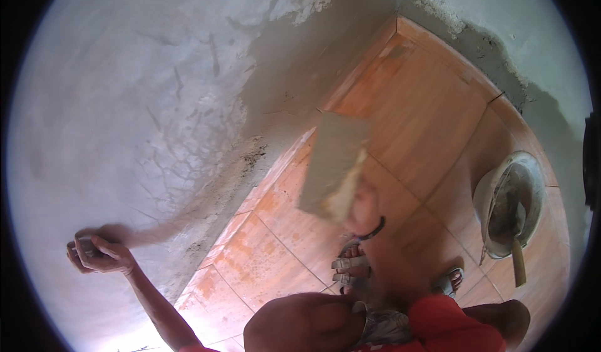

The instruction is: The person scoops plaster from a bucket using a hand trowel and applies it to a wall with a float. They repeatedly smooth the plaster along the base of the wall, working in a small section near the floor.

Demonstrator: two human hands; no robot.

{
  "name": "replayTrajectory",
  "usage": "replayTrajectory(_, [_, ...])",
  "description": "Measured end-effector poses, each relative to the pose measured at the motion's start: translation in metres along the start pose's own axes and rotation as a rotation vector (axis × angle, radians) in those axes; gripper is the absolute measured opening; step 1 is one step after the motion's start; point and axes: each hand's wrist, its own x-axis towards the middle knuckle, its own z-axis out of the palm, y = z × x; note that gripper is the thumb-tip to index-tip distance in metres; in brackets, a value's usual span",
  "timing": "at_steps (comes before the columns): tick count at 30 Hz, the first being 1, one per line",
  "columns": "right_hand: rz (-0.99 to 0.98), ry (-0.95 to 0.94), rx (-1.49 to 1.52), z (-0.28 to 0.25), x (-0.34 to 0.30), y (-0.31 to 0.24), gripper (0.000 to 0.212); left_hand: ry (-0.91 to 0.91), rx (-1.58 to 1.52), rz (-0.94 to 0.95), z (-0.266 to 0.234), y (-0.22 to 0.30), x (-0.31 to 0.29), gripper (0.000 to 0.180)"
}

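Note:
My right hand [363,209], blurred by motion and wearing a dark wristband, grips a plastering float [335,161]. The float's broad rectangular face is grey with mortar, and its edge looks pale yellow. It is held over the tiled floor, close to the tile skirting along the left wall; the frame does not show it touching anything. Far to the left, my left hand [103,255] is in front of the grey wall with its fingers curled round a small dark thing that I cannot make out. Damp, darker plaster [294,64] covers the lower wall towards the corner.
At the right stands a mortar-stained bucket [479,192] with a wooden-handled trowel [519,267] leaning in it. Orange floor tiles [413,126] run to the skirting [360,70]. My sandalled feet [352,265] are below the float. Rough mortar [247,155] sticks to the left wall's base.

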Motion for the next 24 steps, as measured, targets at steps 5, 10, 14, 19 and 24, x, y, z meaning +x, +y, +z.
replayTrajectory(5, [0.023,0.083,0.212,-0.025,-0.013,-0.050,0.040,-0.169,-0.895,-0.396,-0.023,0.188,-0.059,0.031])
replayTrajectory(10, [0.119,0.226,0.068,-0.020,-0.027,-0.065,0.039,-1.175,-2.009,-1.258,-0.057,0.355,-0.088,0.034])
replayTrajectory(14, [0.272,0.060,-0.845,-0.007,-0.035,-0.073,0.035,-1.304,-2.642,-1.813,-0.058,0.399,-0.060,0.050])
replayTrajectory(19, [0.070,-0.051,-1.073,-0.010,-0.058,-0.082,0.041,-1.406,-2.955,-1.896,-0.054,0.414,-0.076,0.069])
replayTrajectory(24, [0.086,0.070,-1.215,0.009,-0.076,-0.078,0.041,-1.223,-2.952,-2.069,-0.063,0.422,-0.086,0.058])
